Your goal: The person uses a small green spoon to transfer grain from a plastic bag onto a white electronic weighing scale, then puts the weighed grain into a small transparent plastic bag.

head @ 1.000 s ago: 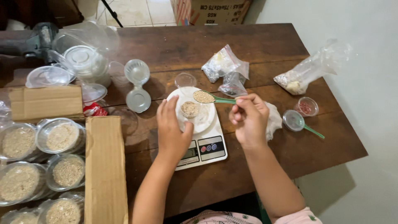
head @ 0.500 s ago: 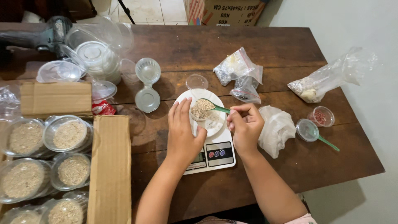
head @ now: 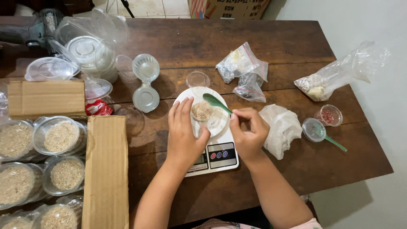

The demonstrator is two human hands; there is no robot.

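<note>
Left hand (head: 183,135) fingers curl around the small cup (head: 202,111); right hand (head: 249,132) fingers pinch the green spoon (head: 216,102).

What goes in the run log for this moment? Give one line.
left hand: steadies small cup of grain on white scale | right hand: holds green spoon above cup | spoon: looks empty

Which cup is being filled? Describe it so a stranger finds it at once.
Find the white kitchen scale at the table's near edge. On its round platform stands a small clear cup of tan grain, steadied by the left hand; the other small cups stand off the scale.
</note>
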